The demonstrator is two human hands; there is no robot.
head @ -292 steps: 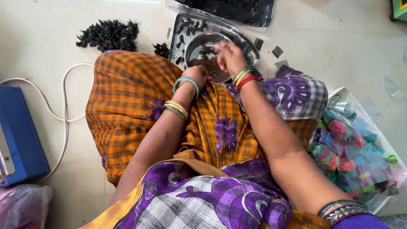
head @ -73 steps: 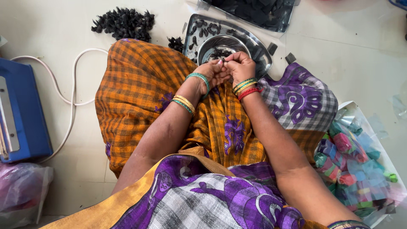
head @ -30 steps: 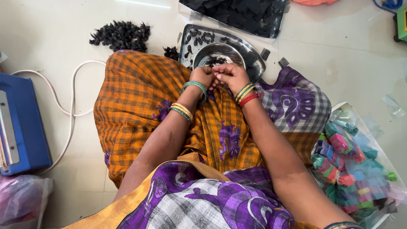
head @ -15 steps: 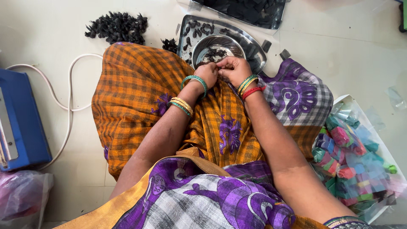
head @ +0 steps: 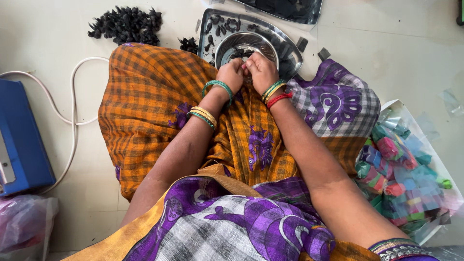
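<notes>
Round steel bowl (head: pixel 240 44) beneath knuckles

The left hand (head: pixel 232 75) and right hand (head: pixel 261 70) are pressed together over a steel bowl (head: pixel 246 46). Small dark pieces (head: pixel 126 24) are heaped on the floor (head: pixel 43 38) nearby.

Pale tiled floor (head: pixel 396 58), steel tray (head: pixel 290 46), black pieces heap (head: pixel 125 24), blue box (head: pixel 21 140), white cable (head: pixel 72 96)

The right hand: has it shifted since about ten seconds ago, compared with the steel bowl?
Yes. The right hand was reaching into the steel bowl then; now it has pulled back to the bowl's near rim, pressed against the left hand.
</notes>
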